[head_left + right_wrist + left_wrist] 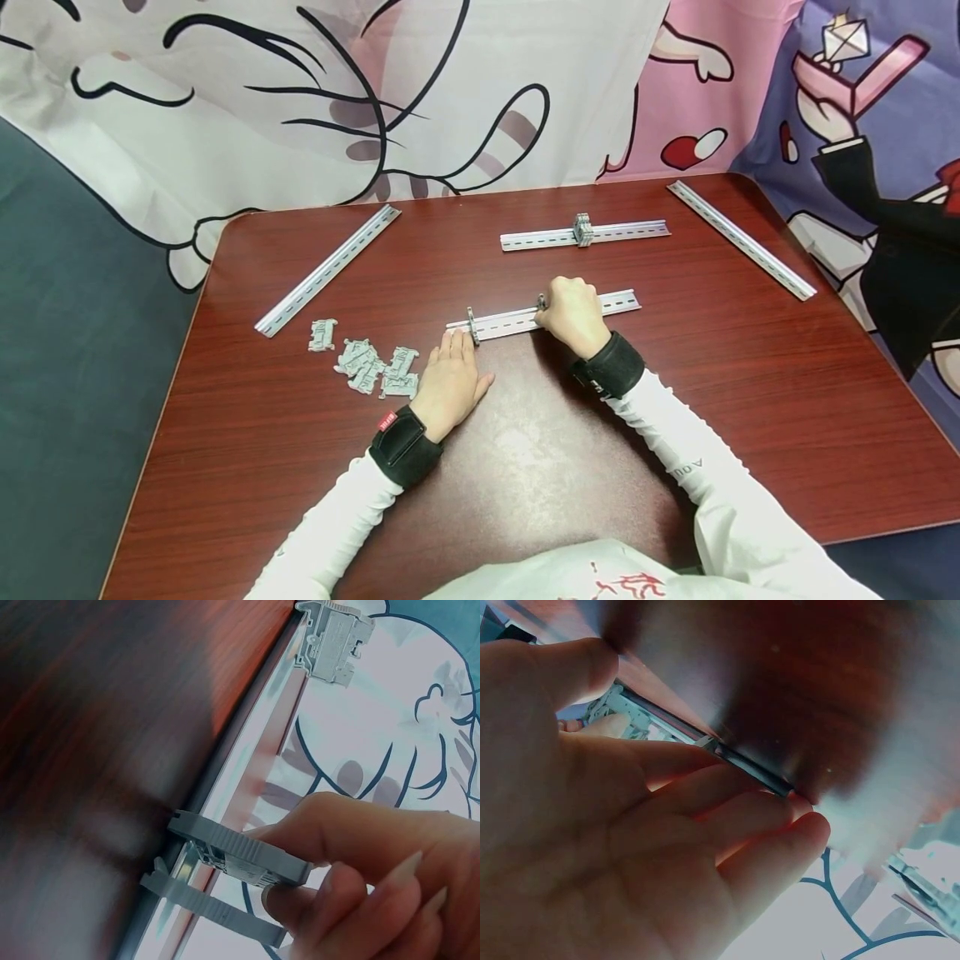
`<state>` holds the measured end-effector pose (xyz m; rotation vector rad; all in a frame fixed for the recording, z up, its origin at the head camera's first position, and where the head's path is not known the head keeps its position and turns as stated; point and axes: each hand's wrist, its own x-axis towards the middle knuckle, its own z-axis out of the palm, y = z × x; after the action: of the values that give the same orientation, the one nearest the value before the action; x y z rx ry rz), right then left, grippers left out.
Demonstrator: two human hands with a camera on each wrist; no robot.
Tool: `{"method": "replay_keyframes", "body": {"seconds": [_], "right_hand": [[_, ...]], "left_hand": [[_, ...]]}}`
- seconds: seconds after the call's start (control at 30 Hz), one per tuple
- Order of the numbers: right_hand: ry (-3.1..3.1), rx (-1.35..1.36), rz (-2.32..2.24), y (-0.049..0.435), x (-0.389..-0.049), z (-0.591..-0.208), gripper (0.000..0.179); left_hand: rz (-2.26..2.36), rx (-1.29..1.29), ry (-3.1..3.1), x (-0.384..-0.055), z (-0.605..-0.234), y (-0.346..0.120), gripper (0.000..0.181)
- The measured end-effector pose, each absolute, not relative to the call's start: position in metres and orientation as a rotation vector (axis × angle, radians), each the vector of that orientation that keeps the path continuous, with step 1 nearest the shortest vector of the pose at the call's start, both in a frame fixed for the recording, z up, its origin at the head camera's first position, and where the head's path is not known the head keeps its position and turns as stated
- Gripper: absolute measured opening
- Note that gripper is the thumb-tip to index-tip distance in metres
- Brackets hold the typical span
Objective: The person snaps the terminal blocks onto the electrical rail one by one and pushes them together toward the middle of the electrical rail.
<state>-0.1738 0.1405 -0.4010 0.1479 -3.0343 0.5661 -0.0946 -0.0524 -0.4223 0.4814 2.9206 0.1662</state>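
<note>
A slotted metal DIN rail (510,323) lies in front of the person, with a thin grey terminal block (472,326) near its left end. My left hand (450,379) rests with extended fingers at that end, touching the rail. In the left wrist view its fingers (772,840) lie along the rail's edge. Farther right, my right hand (573,315) pinches a grey terminal block (240,847) between thumb and finger at the rail. Right beside it, a second grey block (214,911) sits on the rail. How firmly the pinched block is seated cannot be told.
Loose grey terminal blocks (360,362) lie in a pile left of the left hand, with a single one (322,335) nearby. Behind is another rail (543,240) bearing a cluster of blocks (582,230). Bare rails lie at left (330,271) and right (742,240).
</note>
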Motion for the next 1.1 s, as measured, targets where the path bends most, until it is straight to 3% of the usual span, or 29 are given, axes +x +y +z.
{"method": "replay_keyframes", "body": {"seconds": [1.1], "right_hand": [[-2.992, 0.072, 0.492, 0.1409, -0.1718, -0.4019, 0.024]], "left_hand": [[0.174, 0.491, 2.945, -0.0919, -0.42, -0.0528, 0.073]]}}
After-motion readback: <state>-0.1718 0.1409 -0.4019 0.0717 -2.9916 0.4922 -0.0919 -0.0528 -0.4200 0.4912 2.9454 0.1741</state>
